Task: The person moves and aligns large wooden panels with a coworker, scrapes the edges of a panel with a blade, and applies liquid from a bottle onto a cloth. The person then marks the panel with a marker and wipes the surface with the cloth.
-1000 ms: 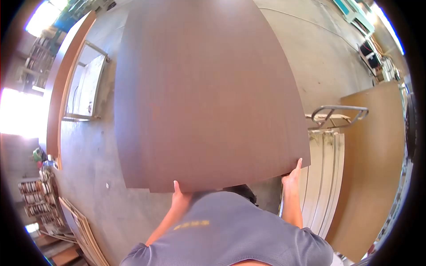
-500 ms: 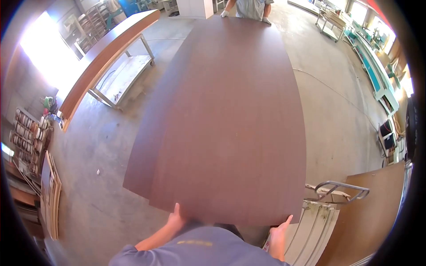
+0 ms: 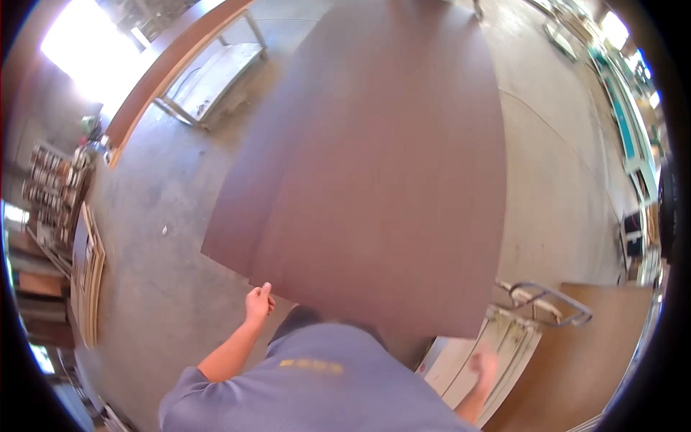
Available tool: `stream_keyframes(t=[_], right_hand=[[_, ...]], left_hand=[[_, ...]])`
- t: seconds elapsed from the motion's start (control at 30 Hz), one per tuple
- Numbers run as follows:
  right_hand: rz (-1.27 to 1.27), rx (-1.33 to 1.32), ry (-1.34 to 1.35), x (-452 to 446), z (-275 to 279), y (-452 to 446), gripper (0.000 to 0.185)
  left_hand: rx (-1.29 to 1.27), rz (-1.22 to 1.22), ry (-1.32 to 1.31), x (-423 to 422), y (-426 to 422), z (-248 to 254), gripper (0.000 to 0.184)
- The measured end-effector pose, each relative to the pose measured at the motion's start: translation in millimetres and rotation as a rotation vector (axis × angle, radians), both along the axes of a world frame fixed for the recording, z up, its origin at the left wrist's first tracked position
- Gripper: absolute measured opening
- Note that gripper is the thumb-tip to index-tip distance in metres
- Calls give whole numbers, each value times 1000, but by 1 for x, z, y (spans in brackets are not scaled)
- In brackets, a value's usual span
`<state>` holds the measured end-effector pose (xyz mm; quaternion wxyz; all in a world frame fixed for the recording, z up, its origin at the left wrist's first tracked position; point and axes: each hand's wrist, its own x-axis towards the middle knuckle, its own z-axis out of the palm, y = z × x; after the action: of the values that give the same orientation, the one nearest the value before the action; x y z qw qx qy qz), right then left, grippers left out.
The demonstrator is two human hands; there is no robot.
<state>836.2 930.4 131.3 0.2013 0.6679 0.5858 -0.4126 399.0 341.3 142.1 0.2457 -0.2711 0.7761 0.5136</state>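
Note:
Two large dark brown panels [image 3: 381, 194] lie one over the other, filling the middle of the view. The lower panel [image 3: 234, 237] sticks out along the left side. My left hand [image 3: 260, 302] is closed, thumb up, at the near edge close to the upper panel's left corner; whether it pinches the edge is hard to tell. My right hand [image 3: 484, 363] is smeared by motion, just below the near right corner and apart from the panel. What supports the panels underneath is hidden.
Left, a long board [image 3: 155, 75] lies on a wheeled metal cart [image 3: 223, 75]. Boards [image 3: 88, 281] lean at the left. Nearby on the right are a curved metal handle [image 3: 554, 302], pale slats [image 3: 497, 353] and a brown sheet [image 3: 590, 345]. A green machine [image 3: 626, 122] stands farther off.
My right hand has come off the near right corner towards my body. My left hand has shifted left and curled at the edge. The view has tilted down; the co-worker is mostly out of frame.

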Motion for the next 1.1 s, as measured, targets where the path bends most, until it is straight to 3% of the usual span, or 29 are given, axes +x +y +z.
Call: stream_keyframes(t=[0.03, 0.07, 0.1, 0.13, 0.17, 0.23, 0.27, 0.3, 0.37, 0.57, 0.73, 0.8, 0.93, 0.97, 1.03, 1.07, 1.1], right_hand=[[-169, 111, 252, -10, 34, 0, 57], [-414, 273, 436, -37, 46, -4, 57], [-651, 450, 623, -51, 48, -11, 57], [-684, 471, 610, -27, 20, -21, 57], [-793, 349, 714, 1, -30, -27, 66], [-1192, 2, 743, 9, -67, -38, 100], [-1477, -240, 630, -4, -75, -50, 110], [-1456, -249, 646, -14, -79, -55, 110], [-1334, -194, 933, -33, -85, -60, 112], [-1090, -49, 891, -54, -117, -2, 104], [-1045, 7, 1020, -92, -114, 30, 78], [-1075, -43, 983, -86, -128, 36, 66], [-1021, -37, 941, -83, -133, 3, 65], [-1026, -34, 941, -80, -133, -3, 65], [-686, -168, 589, -67, -129, -24, 64], [-513, -146, 542, -64, -129, -34, 73], [-521, -148, 541, -70, -125, -47, 73]], left_hand=[[-5, -43, -19, 3, -3, -5, 42], [-12, 127, -64, 7, -3, -10, 41], [-18, 300, -103, 10, -5, -19, 40], [17, 268, -103, 14, -20, -40, 41], [26, 237, -103, 17, -29, -54, 41], [145, 475, -134, 20, -33, -75, 44], [225, 515, -104, 20, -28, -75, 46], [239, 531, -90, 21, -24, -79, 46], [563, 616, -123, 21, -21, -87, 46], [504, 616, -285, 65, -22, -118, 25], [469, 608, -301, 63, -10, -89, 31], [396, 608, -311, 61, -14, -93, 32], [249, 608, -239, 35, -23, -84, 29], [324, 575, -212, 23, -35, -79, 27], [309, 526, -116, -2, -61, -83, 26], [296, 520, -122, -9, -74, -80, 26], [278, 518, -120, -24, -80, -77, 25]])
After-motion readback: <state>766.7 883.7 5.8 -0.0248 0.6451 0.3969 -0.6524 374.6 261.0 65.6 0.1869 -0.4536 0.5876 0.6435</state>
